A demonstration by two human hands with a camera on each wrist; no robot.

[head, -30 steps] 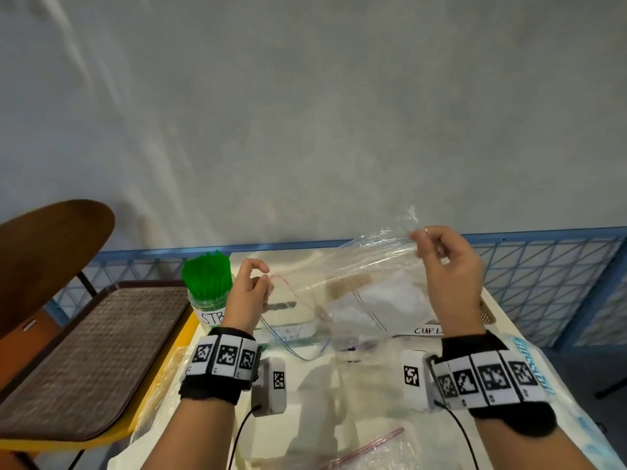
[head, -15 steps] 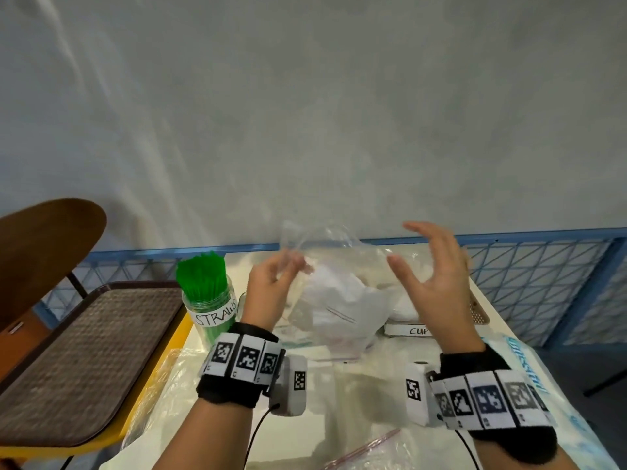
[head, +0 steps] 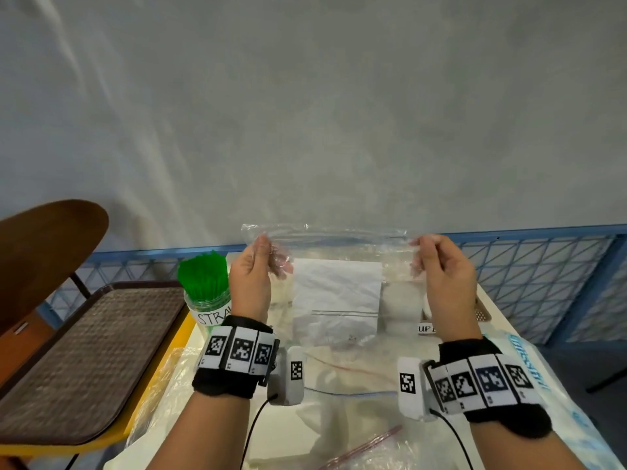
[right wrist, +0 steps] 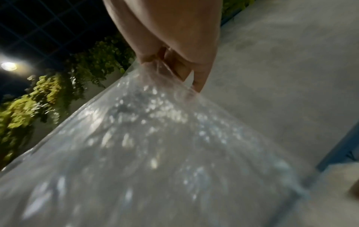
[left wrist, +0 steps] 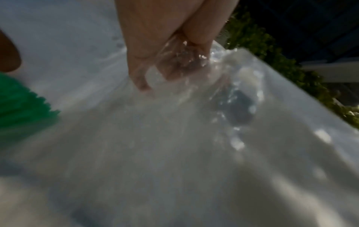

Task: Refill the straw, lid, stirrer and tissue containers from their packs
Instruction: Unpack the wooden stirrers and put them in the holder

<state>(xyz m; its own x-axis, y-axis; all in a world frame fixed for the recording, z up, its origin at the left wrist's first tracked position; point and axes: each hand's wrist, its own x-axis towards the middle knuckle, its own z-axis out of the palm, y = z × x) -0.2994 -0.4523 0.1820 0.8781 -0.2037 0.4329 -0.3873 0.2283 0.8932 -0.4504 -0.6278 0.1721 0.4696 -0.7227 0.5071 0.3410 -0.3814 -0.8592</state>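
Observation:
A clear plastic zip bag [head: 325,242] hangs stretched flat above the table, held by its two upper corners. My left hand [head: 261,256] pinches the left corner and my right hand [head: 424,252] pinches the right corner. White tissue sheets [head: 336,293] show through the bag. In the left wrist view my fingers [left wrist: 147,69] grip the crinkled bag [left wrist: 194,122]. My right fingers [right wrist: 174,66] in the right wrist view pinch the same bag [right wrist: 155,138]. A jar of green straws [head: 205,283], labelled, stands just left of my left hand.
A labelled cup lid container [head: 427,329] sits behind my right hand. More plastic packs [head: 356,449] lie on the white table [head: 288,435], one printed blue [head: 529,361] at the right. A chair holding a brown tray [head: 84,351] stands left. A blue railing [head: 543,266] lies behind.
The bag was bunched between my hands half a second ago; both hands have moved apart and taken its top corners, pulling it flat and taut.

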